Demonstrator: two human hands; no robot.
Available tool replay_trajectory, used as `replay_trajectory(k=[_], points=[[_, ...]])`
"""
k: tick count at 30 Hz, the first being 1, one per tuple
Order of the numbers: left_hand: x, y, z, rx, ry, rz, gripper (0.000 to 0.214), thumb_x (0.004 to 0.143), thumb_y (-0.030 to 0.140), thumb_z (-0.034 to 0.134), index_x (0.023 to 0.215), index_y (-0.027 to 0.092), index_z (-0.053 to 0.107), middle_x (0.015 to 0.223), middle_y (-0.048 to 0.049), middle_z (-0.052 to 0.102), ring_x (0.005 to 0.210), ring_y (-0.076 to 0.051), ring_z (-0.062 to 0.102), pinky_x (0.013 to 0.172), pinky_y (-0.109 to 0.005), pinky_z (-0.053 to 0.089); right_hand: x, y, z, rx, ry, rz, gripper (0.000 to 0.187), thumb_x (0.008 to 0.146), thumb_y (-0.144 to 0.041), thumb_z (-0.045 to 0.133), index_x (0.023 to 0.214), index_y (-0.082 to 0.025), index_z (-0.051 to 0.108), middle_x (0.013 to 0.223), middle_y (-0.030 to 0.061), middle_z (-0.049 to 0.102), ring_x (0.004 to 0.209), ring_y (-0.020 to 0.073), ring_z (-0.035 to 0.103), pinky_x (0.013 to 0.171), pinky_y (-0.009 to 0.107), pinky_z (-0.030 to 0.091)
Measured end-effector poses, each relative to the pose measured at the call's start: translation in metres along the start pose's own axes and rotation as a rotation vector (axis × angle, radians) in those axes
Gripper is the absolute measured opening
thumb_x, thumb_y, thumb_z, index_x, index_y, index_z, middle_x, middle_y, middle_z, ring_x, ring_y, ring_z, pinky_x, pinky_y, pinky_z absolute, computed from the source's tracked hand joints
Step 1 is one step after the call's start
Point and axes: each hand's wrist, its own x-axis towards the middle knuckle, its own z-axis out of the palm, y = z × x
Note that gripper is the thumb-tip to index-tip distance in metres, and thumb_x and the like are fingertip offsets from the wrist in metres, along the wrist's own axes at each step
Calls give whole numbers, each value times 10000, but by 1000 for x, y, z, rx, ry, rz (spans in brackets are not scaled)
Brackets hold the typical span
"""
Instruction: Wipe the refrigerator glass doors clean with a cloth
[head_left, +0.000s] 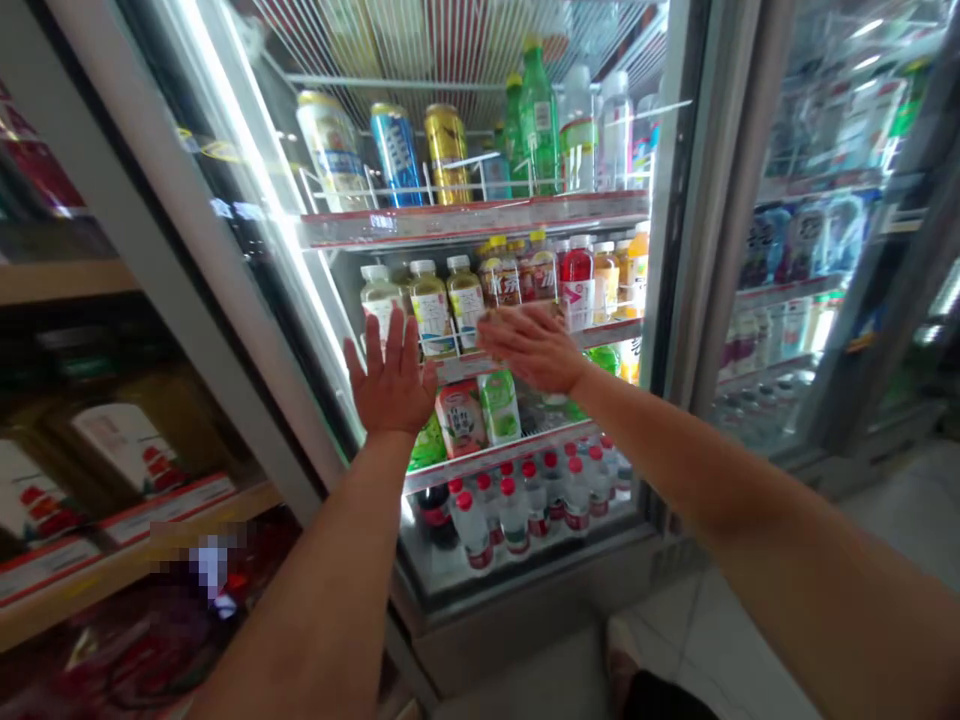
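Note:
Both arms reach out toward a glass-front drinks fridge (472,215). My left hand (394,390) is raised with its fingers spread and holds nothing. It overlaps a pale bottle with a white cap (376,290) on the middle shelf. My right hand (531,345) lies flat and turned sideways, fingers stretched out to the left, with nothing seen in it. Behind it stand brown bottles with yellow caps (501,275) and a red drink bottle (577,275). Whether either hand touches a glass pane cannot be told.
Cans (395,155) and green bottles (537,120) stand on the top shelf. Cartons (460,418) sit lower, above red-capped water bottles (514,515). At left is a shelf with large dark bottles (112,430); another fridge (802,240) is at right. Tiled floor (720,640) lies below.

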Motion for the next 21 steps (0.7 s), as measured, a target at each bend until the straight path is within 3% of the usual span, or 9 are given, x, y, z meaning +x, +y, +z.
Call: replay_trajectory(k=[2,3,5,8,10,15,18,21], points=[[0,1,0,-7,-9,-9,681,1051,362,490,1694,222,314,1709,-80,276,1618,-298,56,1327,-567,-86,1,-6,6,-41,126,269,565,1050,-218,471,1609,-298,455,1651,10,440,1605,276,286,1323,573,242],[0,1,-1,-13,-15,-18,678,1048,364,489,1689,214,327,1708,-82,280,1618,-299,55,1327,-560,-95,-4,-15,12,-54,155,333,572,1049,-216,455,1617,-279,446,1655,27,433,1609,297,270,1319,598,232],[1,3,-1,-27,-30,-35,671,1045,366,483,1681,200,348,1709,-85,277,1619,-299,46,1326,-548,-114,-17,-36,24,-36,110,271,588,1044,-207,443,1623,-306,429,1641,1,456,1602,280,291,1321,581,248],[2,4,-3,-33,-52,-47,671,1047,365,473,1682,194,344,1715,-81,257,1622,-288,24,1324,-542,-131,-22,-47,27,44,-56,-29,615,1048,-191,441,1621,-411,388,1625,-105,471,1577,169,346,1331,459,296],[3,5,-3,-26,-58,-47,671,1047,364,470,1684,200,336,1717,-72,252,1624,-279,20,1322,-537,-138,-2,-28,16,35,-63,-62,615,1062,-189,411,1637,-399,356,1652,-104,432,1589,161,316,1338,463,281],[0,6,-3,-41,-65,-66,665,1038,368,468,1669,190,364,1714,-80,279,1625,-295,37,1321,-541,-137,72,43,-17,-85,240,463,613,1076,-252,330,1680,-345,283,1723,-30,308,1638,277,167,1332,620,212],[0,7,-10,-22,-63,-70,647,1025,393,473,1643,213,409,1699,-75,332,1622,-314,122,1331,-565,-67,82,54,-19,-65,270,538,602,1078,-304,299,1679,-331,297,1724,-14,308,1638,313,153,1327,648,193],[20,6,-23,16,-36,-64,591,1026,429,464,1587,246,488,1687,-41,367,1608,-311,201,1337,-554,8,74,47,-14,-59,274,529,591,1071,-299,300,1658,-306,359,1707,6,351,1628,324,199,1326,642,200]])
